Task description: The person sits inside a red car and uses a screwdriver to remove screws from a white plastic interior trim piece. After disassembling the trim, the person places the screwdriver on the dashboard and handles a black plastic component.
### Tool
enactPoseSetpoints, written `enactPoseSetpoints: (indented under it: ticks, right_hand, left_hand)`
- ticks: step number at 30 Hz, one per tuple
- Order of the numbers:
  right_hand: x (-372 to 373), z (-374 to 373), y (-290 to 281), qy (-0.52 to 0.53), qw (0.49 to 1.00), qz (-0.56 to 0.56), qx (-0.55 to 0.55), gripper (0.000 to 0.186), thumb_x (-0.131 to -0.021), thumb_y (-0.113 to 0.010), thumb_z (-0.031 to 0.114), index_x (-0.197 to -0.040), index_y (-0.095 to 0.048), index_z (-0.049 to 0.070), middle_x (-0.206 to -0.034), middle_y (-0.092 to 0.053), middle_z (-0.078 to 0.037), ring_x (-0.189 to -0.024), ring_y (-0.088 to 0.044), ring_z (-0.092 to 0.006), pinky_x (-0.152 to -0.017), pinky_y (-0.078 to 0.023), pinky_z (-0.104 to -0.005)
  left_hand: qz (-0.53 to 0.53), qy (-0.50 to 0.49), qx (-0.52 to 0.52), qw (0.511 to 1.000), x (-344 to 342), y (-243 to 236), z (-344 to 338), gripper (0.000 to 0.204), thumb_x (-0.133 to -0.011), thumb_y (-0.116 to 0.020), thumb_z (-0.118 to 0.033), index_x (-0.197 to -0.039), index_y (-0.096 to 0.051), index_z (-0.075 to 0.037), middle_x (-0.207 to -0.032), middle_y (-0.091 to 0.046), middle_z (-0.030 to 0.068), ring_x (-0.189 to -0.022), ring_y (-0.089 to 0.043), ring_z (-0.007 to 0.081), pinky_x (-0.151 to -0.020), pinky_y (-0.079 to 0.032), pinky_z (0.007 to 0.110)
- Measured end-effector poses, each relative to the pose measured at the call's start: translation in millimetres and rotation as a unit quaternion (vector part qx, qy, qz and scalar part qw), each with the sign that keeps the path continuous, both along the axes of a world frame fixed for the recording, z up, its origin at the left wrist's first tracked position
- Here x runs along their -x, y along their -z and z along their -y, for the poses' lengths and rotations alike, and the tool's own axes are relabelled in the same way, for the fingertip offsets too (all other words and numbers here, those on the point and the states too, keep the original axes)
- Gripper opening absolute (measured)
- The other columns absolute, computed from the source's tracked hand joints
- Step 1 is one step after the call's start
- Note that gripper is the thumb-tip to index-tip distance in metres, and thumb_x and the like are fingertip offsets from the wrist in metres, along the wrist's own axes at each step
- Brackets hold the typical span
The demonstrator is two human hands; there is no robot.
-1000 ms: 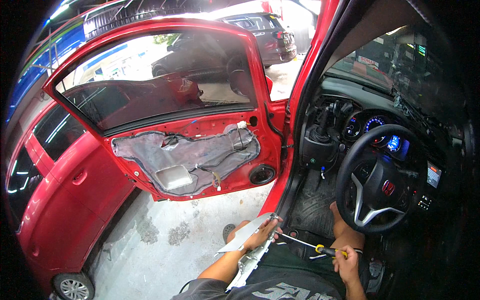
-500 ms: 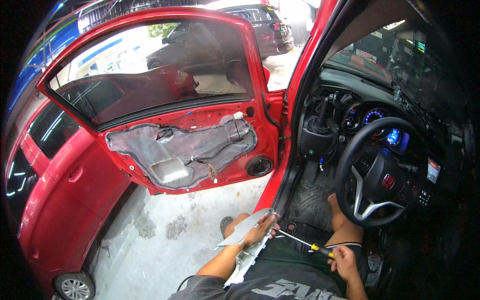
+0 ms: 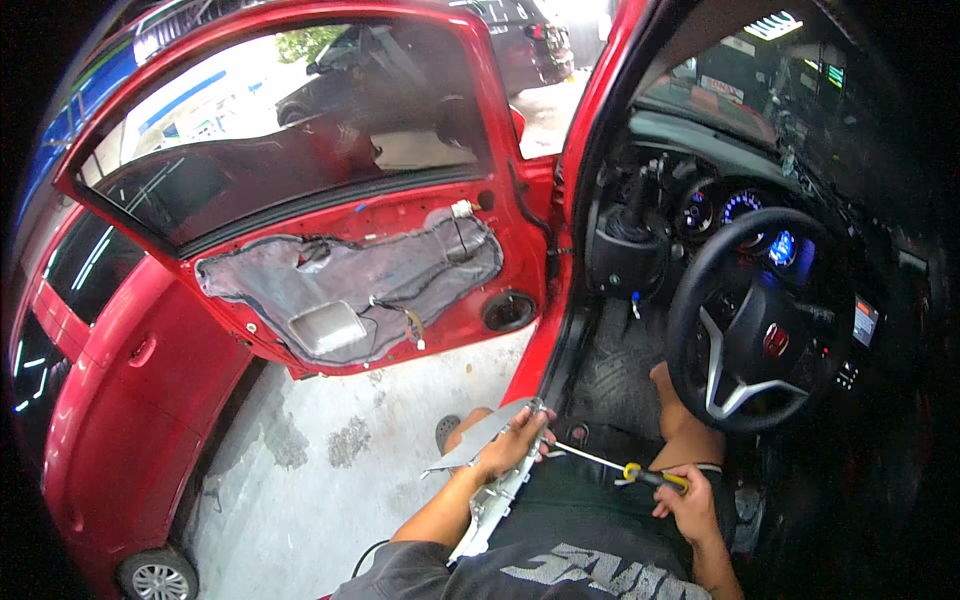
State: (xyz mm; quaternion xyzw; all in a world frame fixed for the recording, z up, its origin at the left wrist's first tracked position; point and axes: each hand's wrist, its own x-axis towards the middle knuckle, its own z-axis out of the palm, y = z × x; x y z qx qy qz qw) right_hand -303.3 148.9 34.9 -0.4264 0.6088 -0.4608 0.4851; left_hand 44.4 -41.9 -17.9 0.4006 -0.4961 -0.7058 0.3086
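Note:
My left hand [image 3: 510, 445] is closed on a long, light grey plastic trim piece [image 3: 484, 517] with tabs along its edge, lying along my left forearm over my lap. In my right hand [image 3: 692, 502] is a screwdriver [image 3: 632, 473] with a yellow and black handle and a long, thin metal shaft. The shaft points left, and its tip is at the trim piece beside my left fingers. Whether the tip touches a screw there is too small to tell.
The open red car door [image 3: 270, 352], its inner panel off, stands at left with a plastic sheet [image 3: 400, 262], loose wires and a speaker [image 3: 510, 312]. A steering wheel [image 3: 672, 345] is at right. Another red car [image 3: 130, 400] is parked beyond the door.
My right hand has turned slightly on the screwdriver, and the handle has shifted a little up. My left hand still grips the trim piece. The whole view has moved slightly.

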Motion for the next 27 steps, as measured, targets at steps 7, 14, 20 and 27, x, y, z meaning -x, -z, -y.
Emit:
enactPoseSetpoints:
  ticks: [7,14,20,27]
  right_hand:
    - [9,-2,-2,0.063,0.991,-0.031,-0.114,0.091,-0.113,-0.024,0.070,-0.083,-0.071,-0.002,-0.061,-0.066,-0.009,-0.041,-0.057,-0.0153,-0.041,-0.041,-0.0271]
    - [-21,4,-4,0.096,0.980,0.003,0.174,0.029,-0.111,-0.062,0.019,-0.131,-0.061,-0.001,-0.106,-0.071,-0.011,-0.070,-0.064,-0.0121,-0.060,-0.051,-0.0255]
    - [11,3,-18,0.065,0.994,-0.051,-0.071,0.031,-0.113,-0.062,0.029,-0.114,-0.065,-0.002,-0.077,-0.068,-0.008,-0.049,-0.056,-0.0097,-0.047,-0.045,-0.0245]
    - [-21,9,-25,0.082,0.996,-0.014,0.042,0.030,-0.107,-0.068,0.016,-0.131,-0.058,0.001,-0.094,-0.071,-0.009,-0.064,-0.064,-0.0106,-0.059,-0.054,-0.0255]
  left_hand:
    - [0.017,0.028,-0.019,0.999,12,-16,6,0.032,-0.120,-0.045,-0.029,-0.137,-0.058,-0.006,-0.099,-0.076,0.0093,-0.074,-0.070,0.0157,-0.065,-0.058,0.029]
    - [-0.028,0.013,-0.050,0.998,14,-16,-2,0.035,-0.119,-0.046,-0.036,-0.133,-0.058,-0.006,-0.097,-0.073,0.0084,-0.075,-0.071,0.0121,-0.063,-0.058,0.026]
    - [-0.030,0.016,-0.068,0.997,11,-17,-1,0.036,-0.119,-0.047,-0.037,-0.134,-0.056,-0.006,-0.098,-0.073,0.0087,-0.076,-0.071,0.0127,-0.065,-0.059,0.026]
    - [-0.041,0.018,-0.068,0.997,12,-16,2,0.034,-0.119,-0.047,-0.036,-0.134,-0.056,-0.007,-0.098,-0.074,0.0083,-0.077,-0.071,0.0123,-0.066,-0.059,0.026]
